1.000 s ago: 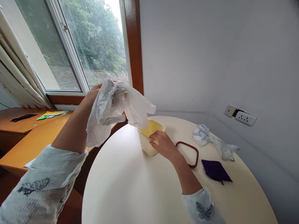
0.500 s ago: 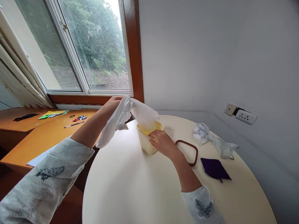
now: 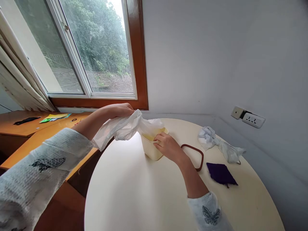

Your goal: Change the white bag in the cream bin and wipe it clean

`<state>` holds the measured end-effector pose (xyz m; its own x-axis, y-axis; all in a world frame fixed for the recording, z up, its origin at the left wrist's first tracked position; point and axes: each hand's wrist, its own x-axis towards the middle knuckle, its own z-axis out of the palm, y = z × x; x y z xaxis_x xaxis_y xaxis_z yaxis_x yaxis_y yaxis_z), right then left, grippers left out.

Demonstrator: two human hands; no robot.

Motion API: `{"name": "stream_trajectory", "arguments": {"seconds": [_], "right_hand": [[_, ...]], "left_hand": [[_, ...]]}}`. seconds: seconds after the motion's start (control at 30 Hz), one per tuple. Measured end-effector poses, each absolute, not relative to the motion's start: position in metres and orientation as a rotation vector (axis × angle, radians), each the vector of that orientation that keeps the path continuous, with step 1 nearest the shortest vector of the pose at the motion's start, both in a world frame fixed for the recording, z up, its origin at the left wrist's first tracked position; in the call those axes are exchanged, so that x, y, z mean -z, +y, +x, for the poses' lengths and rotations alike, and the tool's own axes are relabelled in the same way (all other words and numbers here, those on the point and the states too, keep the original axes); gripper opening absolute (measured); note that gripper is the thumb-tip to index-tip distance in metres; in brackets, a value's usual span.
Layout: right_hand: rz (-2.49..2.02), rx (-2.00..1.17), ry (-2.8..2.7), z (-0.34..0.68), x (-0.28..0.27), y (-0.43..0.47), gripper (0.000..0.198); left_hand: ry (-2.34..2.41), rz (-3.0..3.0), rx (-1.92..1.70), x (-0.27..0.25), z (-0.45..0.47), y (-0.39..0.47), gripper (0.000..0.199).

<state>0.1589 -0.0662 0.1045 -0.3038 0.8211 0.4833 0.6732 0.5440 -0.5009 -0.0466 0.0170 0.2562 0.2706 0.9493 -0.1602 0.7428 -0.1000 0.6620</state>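
Observation:
A small cream bin (image 3: 151, 150) with a yellow inside stands on the round white table (image 3: 134, 199). A thin white plastic bag (image 3: 128, 126) runs from inside the bin out over its far left side and droops to the left. My left hand (image 3: 122, 110) is closed on the bag's upper part, its fingertips partly hidden by the plastic. With thumb and fingers, my right hand (image 3: 167, 146) pinches the near right rim of the bin. Right of that hand lies a brown rounded frame (image 3: 202, 158), partly behind my wrist.
A purple cloth (image 3: 221, 174) and a knotted white plastic bag (image 3: 207, 138) lie on the table's right side. An orange desk (image 3: 45, 141) under the window holds coloured papers (image 3: 56, 117) and a black item (image 3: 27, 120). Sockets (image 3: 253, 119) are on the right wall.
My left hand has moved slightly down and right with the bag, which now sits lower and more spread out. My right hand stays at the bin's rim.

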Motion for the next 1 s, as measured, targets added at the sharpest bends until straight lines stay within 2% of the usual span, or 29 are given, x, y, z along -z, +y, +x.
{"name": "stream_trajectory", "arguments": {"seconds": [0.1,0.2,0.33,0.43,0.63,0.9,1.0], "right_hand": [[-1.190,-0.142,-1.934,0.157,-0.107,-0.065,0.017],[-1.242,-0.058,-1.821,0.157,-0.108,-0.063,0.031],[-1.311,-0.130,-1.892,0.158,-0.104,-0.062,0.045],[-1.316,-0.207,-1.999,0.157,-0.101,-0.062,0.045],[-1.255,-0.275,-2.130,0.153,-0.100,-0.063,0.044],[-1.285,-0.103,-1.974,0.166,-0.108,-0.063,0.017],[-1.292,-0.105,-1.912,0.169,-0.109,-0.063,0.022]], "left_hand": [[1.504,1.886,-0.259,-0.255,-0.038,0.014,0.007],[1.452,1.859,-0.115,-0.251,-0.031,0.012,0.002],[1.354,1.841,0.022,-0.244,-0.026,0.012,0.006],[1.299,1.858,0.022,-0.237,-0.021,0.016,0.008],[1.207,1.986,-0.089,-0.216,-0.004,0.023,0.025],[1.192,1.960,0.229,-0.188,0.020,0.034,0.023],[1.199,1.959,0.226,-0.178,0.025,0.041,0.020]]}}
